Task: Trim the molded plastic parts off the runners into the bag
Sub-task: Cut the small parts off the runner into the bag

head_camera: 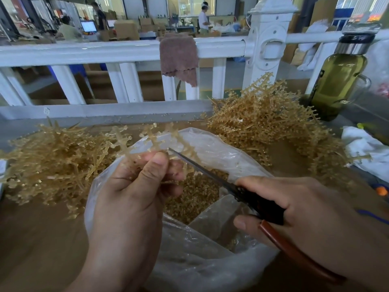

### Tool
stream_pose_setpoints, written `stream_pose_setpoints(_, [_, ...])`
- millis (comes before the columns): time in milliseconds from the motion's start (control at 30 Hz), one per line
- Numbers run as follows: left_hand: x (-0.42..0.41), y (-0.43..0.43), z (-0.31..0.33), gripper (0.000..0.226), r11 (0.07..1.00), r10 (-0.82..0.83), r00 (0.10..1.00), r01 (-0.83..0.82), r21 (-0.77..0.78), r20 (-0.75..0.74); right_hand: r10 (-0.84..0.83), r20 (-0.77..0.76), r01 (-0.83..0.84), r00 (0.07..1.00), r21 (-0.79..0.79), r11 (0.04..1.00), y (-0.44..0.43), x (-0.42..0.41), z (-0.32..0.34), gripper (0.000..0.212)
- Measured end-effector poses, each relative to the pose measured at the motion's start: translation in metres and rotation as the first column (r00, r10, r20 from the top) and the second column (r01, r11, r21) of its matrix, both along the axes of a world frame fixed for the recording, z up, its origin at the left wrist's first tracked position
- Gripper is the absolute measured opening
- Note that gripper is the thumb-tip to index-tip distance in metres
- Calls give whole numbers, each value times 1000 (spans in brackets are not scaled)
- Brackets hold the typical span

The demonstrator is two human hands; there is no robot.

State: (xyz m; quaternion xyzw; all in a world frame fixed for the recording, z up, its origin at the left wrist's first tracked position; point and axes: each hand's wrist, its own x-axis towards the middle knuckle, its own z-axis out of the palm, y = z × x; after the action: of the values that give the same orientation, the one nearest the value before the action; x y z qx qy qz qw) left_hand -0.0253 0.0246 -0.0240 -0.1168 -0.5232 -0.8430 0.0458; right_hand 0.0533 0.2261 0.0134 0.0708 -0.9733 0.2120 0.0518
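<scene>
Factory floor behind a white railing (105,49), boxes and a few people far back. A brown cloth (179,57) hangs over the top rail. A bottle (336,81) of olive-coloured liquid stands at the right by the post.

We look down on a brown tabletop (42,239). We see tan runners piled on it: the left heap (52,161) is up against the bag's rim, and the taller right heap (269,121) is behind the bag. A white rag (366,148) lies at the far right.

The clear bag (200,260) sits open in the middle, with small tan trimmed parts (195,194) filling its bottom. The left hand (134,190) is over the bag's mouth. Its thumb and curled fingers pinch a branched runner (155,138) that sticks up past the rim, and the hand hides the runner's lower end.

The right hand (305,211) grips the snips (242,190), fingers wrapped round the red-brown handles. The blade tip reaches the runner just beside the left thumb. We cannot tell if the blades are apart. Hand and snips cover part of the bag's right side.
</scene>
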Motion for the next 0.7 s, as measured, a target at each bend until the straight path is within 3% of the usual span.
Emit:
stream_pose_setpoints(167, [2, 1, 3, 19, 999, -14, 999, 13, 43, 31, 12, 9, -12, 1000, -51, 999, -7, 0, -3, 50])
stream_pose_setpoints(600, [0, 4, -3, 10, 988, 154, 984, -155, 13, 85, -34, 30, 37, 999, -95, 995, -17, 0, -11, 59])
stream_pose_setpoints(700, [0, 4, -3, 8, 988, 151, 983, -153, 12, 102, -30, 47, 35, 998, -110, 993, -19, 0, -10, 52])
